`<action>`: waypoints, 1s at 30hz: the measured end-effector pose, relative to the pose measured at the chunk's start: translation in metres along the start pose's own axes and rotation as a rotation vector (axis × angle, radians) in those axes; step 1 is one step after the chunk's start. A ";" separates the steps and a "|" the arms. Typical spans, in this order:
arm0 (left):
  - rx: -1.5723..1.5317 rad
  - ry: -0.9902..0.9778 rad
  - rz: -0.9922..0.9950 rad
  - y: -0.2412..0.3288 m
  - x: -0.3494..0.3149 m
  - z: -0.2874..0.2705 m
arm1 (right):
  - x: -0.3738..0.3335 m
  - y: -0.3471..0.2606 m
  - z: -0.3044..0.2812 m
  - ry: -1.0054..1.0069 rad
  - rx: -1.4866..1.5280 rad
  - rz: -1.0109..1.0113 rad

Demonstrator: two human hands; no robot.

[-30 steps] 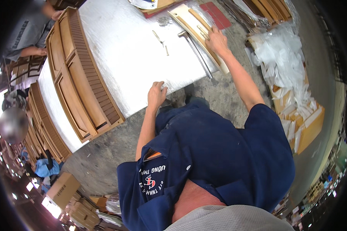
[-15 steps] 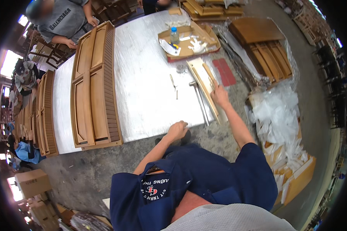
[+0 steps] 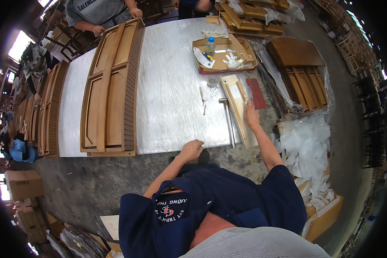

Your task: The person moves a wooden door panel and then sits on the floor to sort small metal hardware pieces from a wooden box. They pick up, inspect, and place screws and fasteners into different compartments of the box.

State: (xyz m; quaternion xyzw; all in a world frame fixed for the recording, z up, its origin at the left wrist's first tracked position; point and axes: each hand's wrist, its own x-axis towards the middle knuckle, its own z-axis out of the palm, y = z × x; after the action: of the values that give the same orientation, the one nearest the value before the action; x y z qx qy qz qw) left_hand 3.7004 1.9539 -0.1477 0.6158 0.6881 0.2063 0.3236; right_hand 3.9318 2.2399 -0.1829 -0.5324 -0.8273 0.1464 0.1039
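My right hand (image 3: pixel 251 116) is closed around the near end of a narrow wooden strip (image 3: pixel 241 89), at the right edge of the table. The strip lies along a pale long board (image 3: pixel 235 107) with a white label. My left hand (image 3: pixel 191 151) rests at the table's front edge, its fingers curled; whatever may be in them is hidden. Between my hands a metal hammer-like tool (image 3: pixel 228 122) lies beside the board. Farther in are a small screwdriver-like tool (image 3: pixel 202 95), a bolt (image 3: pixel 204 110) and a clear bag of small hardware (image 3: pixel 213 84).
A cardboard tray (image 3: pixel 198 43) holds a blue-capped bottle (image 3: pixel 210 45) and small parts. A large wooden panel frame (image 3: pixel 103 94) lies across the table (image 3: pixel 167 86) at left, a person's hands (image 3: pixel 99 30) on its far end. Wrapped wooden parts (image 3: pixel 305 81) and plastic sheeting (image 3: pixel 305 142) stand at right.
The view has turned slightly, so the table's things sit farther right. My right hand stays on the strip, my left at the table edge. The other person's hands remain on the panel frame.
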 end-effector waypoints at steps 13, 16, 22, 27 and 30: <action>-0.066 0.084 -0.093 -0.070 -0.003 -0.027 | 0.004 -0.006 0.005 0.047 0.024 0.103; -0.126 0.124 -0.122 -0.082 -0.005 -0.034 | 0.004 -0.008 0.007 0.080 0.004 0.094; -0.091 0.306 -0.199 -0.090 0.016 -0.054 | 0.004 -0.009 0.008 0.103 -0.055 0.083; 0.055 0.489 -0.151 -0.101 0.069 -0.078 | 0.003 -0.016 0.001 0.061 0.001 0.121; 0.119 0.526 -0.181 -0.115 0.113 -0.087 | 0.003 -0.021 -0.004 0.001 0.008 0.182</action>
State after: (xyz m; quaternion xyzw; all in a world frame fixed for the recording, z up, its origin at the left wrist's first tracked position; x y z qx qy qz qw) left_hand 3.5534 2.0567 -0.1862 0.4952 0.8114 0.2885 0.1144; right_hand 3.9139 2.2353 -0.1714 -0.6050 -0.7748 0.1581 0.0926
